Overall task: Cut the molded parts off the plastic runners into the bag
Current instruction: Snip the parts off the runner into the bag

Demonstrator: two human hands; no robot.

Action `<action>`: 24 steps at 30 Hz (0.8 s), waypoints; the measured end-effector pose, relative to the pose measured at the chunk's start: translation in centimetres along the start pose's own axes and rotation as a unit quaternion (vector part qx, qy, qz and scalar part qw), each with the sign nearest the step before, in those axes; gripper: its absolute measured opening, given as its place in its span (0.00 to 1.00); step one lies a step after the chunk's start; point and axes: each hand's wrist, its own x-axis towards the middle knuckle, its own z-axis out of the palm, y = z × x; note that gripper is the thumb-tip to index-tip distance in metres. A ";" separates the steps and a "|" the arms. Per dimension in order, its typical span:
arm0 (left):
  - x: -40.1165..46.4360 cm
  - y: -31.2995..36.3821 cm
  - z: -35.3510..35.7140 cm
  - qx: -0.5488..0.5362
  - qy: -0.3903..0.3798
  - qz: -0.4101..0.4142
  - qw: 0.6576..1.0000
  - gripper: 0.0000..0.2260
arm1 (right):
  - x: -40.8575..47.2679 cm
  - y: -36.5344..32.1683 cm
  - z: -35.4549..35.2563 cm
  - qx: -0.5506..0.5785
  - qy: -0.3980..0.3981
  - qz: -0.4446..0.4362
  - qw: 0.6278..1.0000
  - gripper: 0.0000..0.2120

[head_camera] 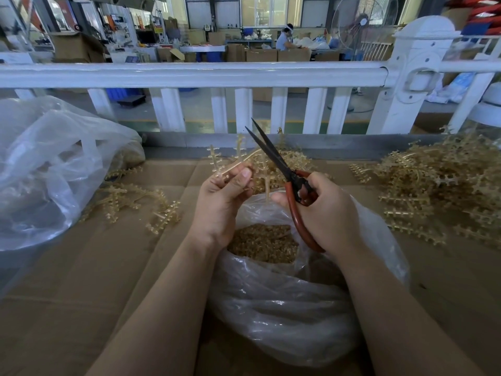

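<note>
Plastic runner [238, 165]: amber, branched, small molded parts lining its arms; being held up just above the mouth of the bag [284, 294], stem pinched in the left hand [225, 198], thumb pressing over curled fingers.

Scissors [282, 169]: dark blades, red handles; being gripped by the right hand [329, 213], fingers curled through and around the loops. Blades standing parted, tips pointing up and away, crossing just beside the runner's right-hand branches; not yet closing on any part.

Step in hand, judging from this: lining up a cut on one branch, mid-way through a long batch. Next move likely calling for bringing a part's stub between the blades close to the pivot, keeping the piece over the bag opening so the part drops in, and keeping the left fingertips clear of the edge.

Bag: clear plastic, sitting open on the bench [81, 294] between the forearms, already holding a layer of cut parts [263, 242].

Uncut runner heap [447, 185]: large tangle lying at the right of the bench, well apart from the hands. Smaller heap [279, 164] lying directly behind the scissors, making the held branches hard to tell from the background. Loose runners [130, 202] lying scattered at left, beside a second clear bag [54, 164], crumpled.

Bench surface: flattened cardboard. White railing [189, 74] running along the far edge; workshop beyond, a seated person [284, 39] far off.
</note>
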 end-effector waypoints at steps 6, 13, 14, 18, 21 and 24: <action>0.0 0.0 -0.2 0.005 0.003 0.005 1.000 0.04 | -0.2 -0.1 -0.2 -0.026 -0.021 -0.031 0.999 0.31; 0.0 0.1 -0.1 0.015 0.005 0.017 1.000 0.02 | -0.2 -0.5 -0.4 -0.095 -0.034 -0.083 0.991 0.27; 0.0 0.1 -0.2 0.016 0.007 0.016 1.000 0.02 | -0.2 -0.5 -0.4 -0.105 -0.037 -0.084 0.990 0.28; 0.0 0.2 0.0 0.008 0.007 0.011 1.000 0.05 | 0.1 -0.5 -0.5 -0.124 -0.033 -0.077 0.989 0.29; -0.1 0.2 0.0 0.012 0.005 0.016 1.000 0.06 | 0.1 -0.3 -0.3 -0.121 -0.033 -0.076 0.989 0.28; -0.1 0.0 -0.1 0.009 0.002 0.020 1.000 0.06 | 0.0 -0.2 -0.3 -0.122 -0.037 -0.071 0.989 0.29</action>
